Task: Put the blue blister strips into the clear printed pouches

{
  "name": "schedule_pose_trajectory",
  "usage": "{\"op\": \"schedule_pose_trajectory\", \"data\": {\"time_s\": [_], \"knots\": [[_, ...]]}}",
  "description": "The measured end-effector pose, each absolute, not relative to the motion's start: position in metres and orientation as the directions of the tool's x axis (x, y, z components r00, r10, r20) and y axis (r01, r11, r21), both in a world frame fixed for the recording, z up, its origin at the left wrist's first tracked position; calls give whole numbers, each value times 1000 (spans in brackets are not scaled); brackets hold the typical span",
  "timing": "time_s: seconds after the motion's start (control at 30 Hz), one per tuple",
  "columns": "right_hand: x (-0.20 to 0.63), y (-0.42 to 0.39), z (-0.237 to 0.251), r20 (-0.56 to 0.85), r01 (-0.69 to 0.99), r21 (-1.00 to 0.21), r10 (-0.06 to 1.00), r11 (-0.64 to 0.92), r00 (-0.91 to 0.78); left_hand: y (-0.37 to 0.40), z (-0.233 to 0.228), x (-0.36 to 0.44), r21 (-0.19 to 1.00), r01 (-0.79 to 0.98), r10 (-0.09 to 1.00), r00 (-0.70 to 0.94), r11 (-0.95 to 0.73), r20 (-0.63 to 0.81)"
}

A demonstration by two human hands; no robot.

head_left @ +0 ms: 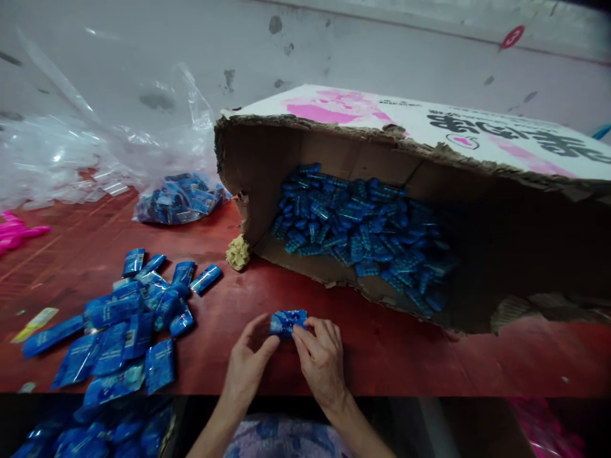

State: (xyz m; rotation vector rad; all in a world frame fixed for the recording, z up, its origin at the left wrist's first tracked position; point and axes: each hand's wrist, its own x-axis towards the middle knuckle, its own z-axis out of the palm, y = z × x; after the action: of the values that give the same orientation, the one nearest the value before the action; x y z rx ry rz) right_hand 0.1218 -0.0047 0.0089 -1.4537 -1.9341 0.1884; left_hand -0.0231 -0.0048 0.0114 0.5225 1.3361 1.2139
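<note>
A small blue printed packet [287, 322] is between my two hands, just above the red table. My right hand [321, 356] pinches it at the right end with thumb and fingers. At the packet's left end, the thumb and curved forefinger of my left hand [249, 359] close in on its edge. Loose blue packets [117, 318] lie in a pile on the table to the left. Further right, a cardboard box [267, 159] lies on its side with its torn opening facing me. Many small blue pieces [358, 222] are heaped inside it.
Behind the pile sits a clear bag of blue packets [179, 198], near a large clear plastic bag [52, 159]. A crumpled yellowish lump [237, 252] touches the box corner. Pink items [19, 230] lie at far left. More blue packets [100, 436] are below the table edge.
</note>
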Motion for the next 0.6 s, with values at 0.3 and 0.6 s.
{"op": "schedule_pose_trajectory", "data": {"time_s": [0.3, 0.6], "knots": [[132, 12, -1, -132, 135, -983, 990, -124, -51, 3, -6, 1, 784, -451, 873, -22, 427, -488], [117, 4, -8, -149, 258, -952, 985, -167, 87, 12, -12, 13, 734, -518, 837, -61, 439, -543]]}}
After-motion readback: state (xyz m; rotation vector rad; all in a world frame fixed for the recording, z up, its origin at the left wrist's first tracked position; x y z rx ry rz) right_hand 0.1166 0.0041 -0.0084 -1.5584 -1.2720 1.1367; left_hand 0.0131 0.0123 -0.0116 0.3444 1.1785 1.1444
